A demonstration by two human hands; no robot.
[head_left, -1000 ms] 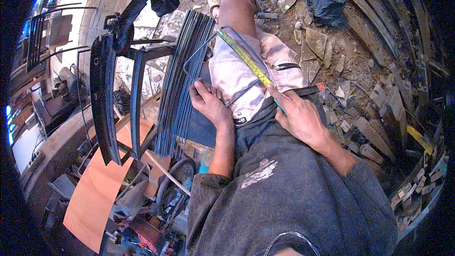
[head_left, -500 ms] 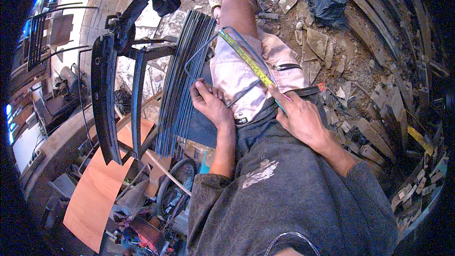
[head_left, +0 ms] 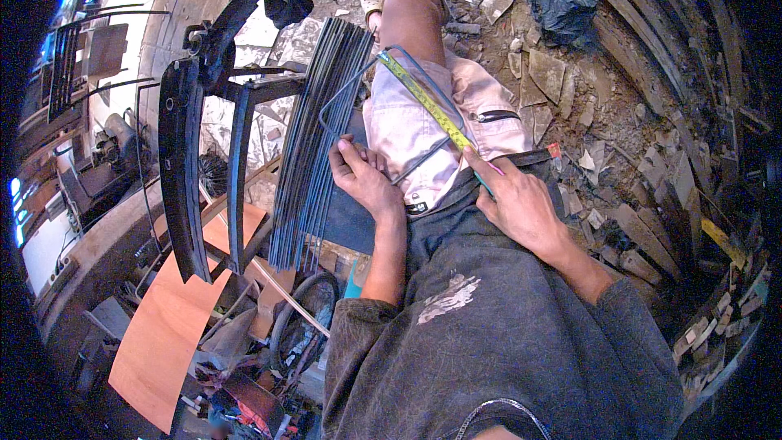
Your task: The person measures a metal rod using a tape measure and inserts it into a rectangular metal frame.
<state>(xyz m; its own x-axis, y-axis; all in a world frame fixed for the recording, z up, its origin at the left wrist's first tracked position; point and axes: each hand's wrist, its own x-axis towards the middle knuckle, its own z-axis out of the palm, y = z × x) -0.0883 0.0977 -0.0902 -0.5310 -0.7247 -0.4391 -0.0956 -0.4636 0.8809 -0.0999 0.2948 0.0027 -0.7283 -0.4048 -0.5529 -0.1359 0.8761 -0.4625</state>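
A bent metal rod (head_left: 417, 160), shaped like a rectangular frame, rests over the pale pink shorts on my lap. My left hand (head_left: 364, 179) is closed round its near left part, with the thumb uppermost. Along the frame's right side lies a yellow tape measure (head_left: 419, 100), running from the far corner to my right hand (head_left: 521, 208). The right fingers close on the tape's near end, the index finger stretched along it. A slim teal and pink thing shows under those fingers; its kind is mostly hidden.
A bundle of thin metal rods (head_left: 318, 147) lies left of my lap, beside a dark steel frame (head_left: 183, 171). An orange-brown sheet (head_left: 167, 334) leans at lower left. Broken tile pieces cover the ground, with a black plastic bag (head_left: 564, 14) at far right and long beams beyond.
Almost nothing differs; the whole view has shifted very slightly. Both hands keep their hold, and the tape stays along the bent rod.
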